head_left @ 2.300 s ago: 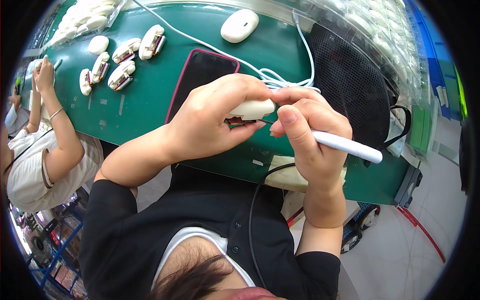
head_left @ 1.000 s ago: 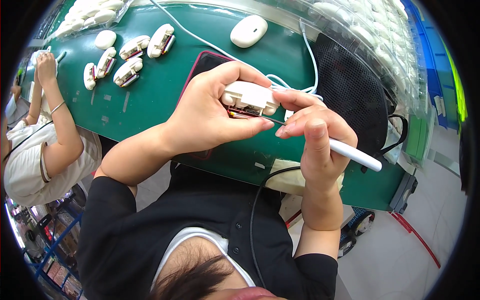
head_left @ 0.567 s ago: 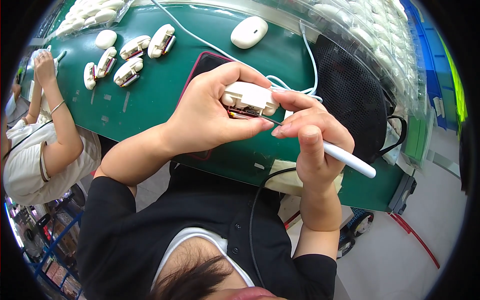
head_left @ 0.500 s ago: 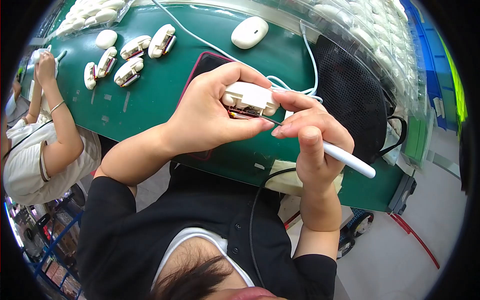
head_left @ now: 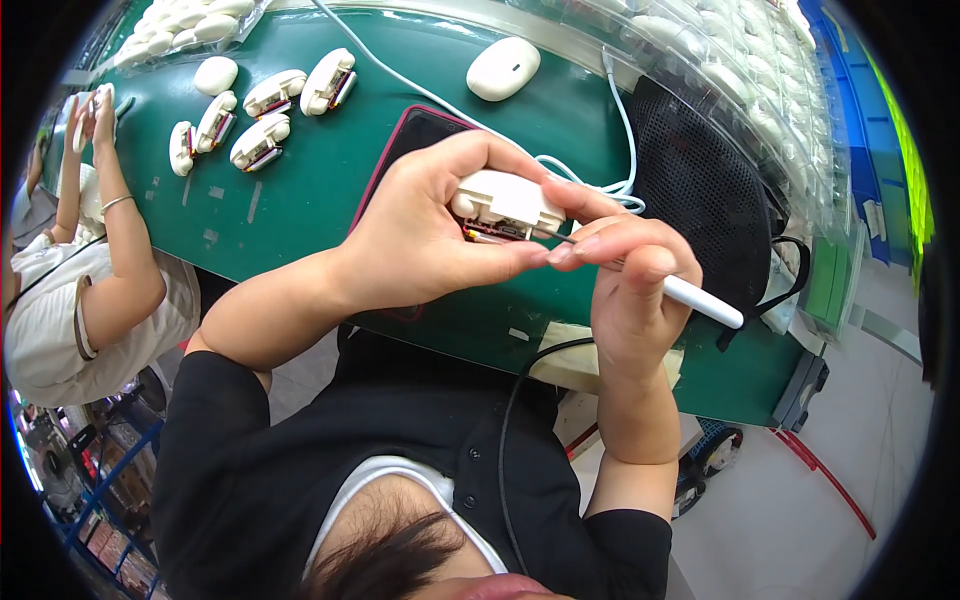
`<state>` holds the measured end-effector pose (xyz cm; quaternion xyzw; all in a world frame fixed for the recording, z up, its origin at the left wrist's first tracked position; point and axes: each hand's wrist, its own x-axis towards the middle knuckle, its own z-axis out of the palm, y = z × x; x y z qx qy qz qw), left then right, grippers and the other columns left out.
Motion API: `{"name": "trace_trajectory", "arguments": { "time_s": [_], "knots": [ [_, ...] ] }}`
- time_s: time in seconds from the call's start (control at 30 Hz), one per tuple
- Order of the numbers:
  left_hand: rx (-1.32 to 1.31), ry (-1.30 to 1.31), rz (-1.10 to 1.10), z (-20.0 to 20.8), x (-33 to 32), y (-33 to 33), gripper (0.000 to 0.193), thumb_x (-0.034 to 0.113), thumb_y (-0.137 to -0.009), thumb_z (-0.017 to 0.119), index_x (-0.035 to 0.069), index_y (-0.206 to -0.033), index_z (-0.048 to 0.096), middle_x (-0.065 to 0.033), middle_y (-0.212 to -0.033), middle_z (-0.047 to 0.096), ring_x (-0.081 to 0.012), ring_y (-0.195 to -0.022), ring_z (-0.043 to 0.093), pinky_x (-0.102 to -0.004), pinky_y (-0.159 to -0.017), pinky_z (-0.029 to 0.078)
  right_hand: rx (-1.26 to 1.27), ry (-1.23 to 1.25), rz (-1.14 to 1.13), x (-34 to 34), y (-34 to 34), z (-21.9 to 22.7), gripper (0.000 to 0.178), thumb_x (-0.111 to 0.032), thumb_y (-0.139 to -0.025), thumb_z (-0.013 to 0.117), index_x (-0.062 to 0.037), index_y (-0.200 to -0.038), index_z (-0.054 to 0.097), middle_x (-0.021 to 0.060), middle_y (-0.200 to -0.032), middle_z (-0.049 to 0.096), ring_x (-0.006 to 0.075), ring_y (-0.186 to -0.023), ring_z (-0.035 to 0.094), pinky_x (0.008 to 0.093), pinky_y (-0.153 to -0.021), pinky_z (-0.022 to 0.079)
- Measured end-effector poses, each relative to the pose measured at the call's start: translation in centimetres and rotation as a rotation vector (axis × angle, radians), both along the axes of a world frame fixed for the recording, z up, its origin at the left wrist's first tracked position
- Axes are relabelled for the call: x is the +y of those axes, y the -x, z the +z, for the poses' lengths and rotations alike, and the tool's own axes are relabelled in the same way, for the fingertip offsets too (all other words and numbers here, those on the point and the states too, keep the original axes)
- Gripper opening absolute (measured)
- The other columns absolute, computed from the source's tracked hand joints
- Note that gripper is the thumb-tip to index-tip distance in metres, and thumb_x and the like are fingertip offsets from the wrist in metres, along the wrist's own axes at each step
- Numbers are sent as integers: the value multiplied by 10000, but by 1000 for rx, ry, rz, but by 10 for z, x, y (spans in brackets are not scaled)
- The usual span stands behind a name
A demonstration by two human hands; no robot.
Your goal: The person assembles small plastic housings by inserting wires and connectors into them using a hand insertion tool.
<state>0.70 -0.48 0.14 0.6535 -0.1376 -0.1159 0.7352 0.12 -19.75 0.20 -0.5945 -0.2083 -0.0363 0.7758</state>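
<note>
Above the green bench, my left hand [head_left: 418,225] is closed on a small white plastic housing [head_left: 508,193], thumb below and fingers above. Its lower side lies open and shows a circuit board and coloured wires; it looks like the inner part of an earbud case. My right hand [head_left: 645,270] grips a slim tool with a white handle [head_left: 703,302] and a thin dark shaft. The shaft's end meets the housing's open edge near the board, though its exact tip shape is hidden. Right fingertips also rest against the housing's right end.
Several similar opened white housings [head_left: 260,142] lie at the left. A closed white case [head_left: 503,69] sits at the back, and a phone [head_left: 400,150] lies under my left hand. A white cable [head_left: 400,78], black mesh bag [head_left: 690,180] and clear trays [head_left: 750,80] are nearby. A co-worker sits left.
The housing has shifted slightly right and turned a little. My right hand has adjusted its hold, and the tool's handle end has dipped left and down slightly. The co-worker's hands have moved.
</note>
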Motion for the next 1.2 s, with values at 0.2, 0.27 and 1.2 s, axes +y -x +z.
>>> {"name": "trace_trajectory", "arguments": {
  "time_s": [0.2, 0.27, 1.2],
  "knots": [
    [-325, -96, 35, -6, 4, -4, 505, -40, -710, 768, 0, -1160, 542, -128, -1124, 608, -178, -1061, 595, -297, -886, 497, -105, 52, -3, -3, -3, 7, 413, -333, -984, 504, 16, -816, 649, 121, -714, 670, 333, -949, 644, 445, -919, 469],
    [-568, -163, 114, -11, 4, -7, 515, -62, -684, 763, 1, -1149, 550, -147, -1127, 602, -224, -1072, 594, -320, -894, 492, -88, 22, 53, -9, -3, 6, 443, -301, -1005, 446, 9, -768, 655, 112, -686, 662, 331, -969, 635, 439, -913, 463],
    [-698, -311, 118, -7, -2, -4, 487, -42, -618, 782, 32, -1062, 595, -128, -1039, 644, -255, -950, 644, -323, -777, 535, 29, 208, -9, -3, -1, 9, 318, -171, -940, 584, -7, -686, 685, 45, -642, 663, 233, -955, 605, 352, -834, 466]
  ]
}}
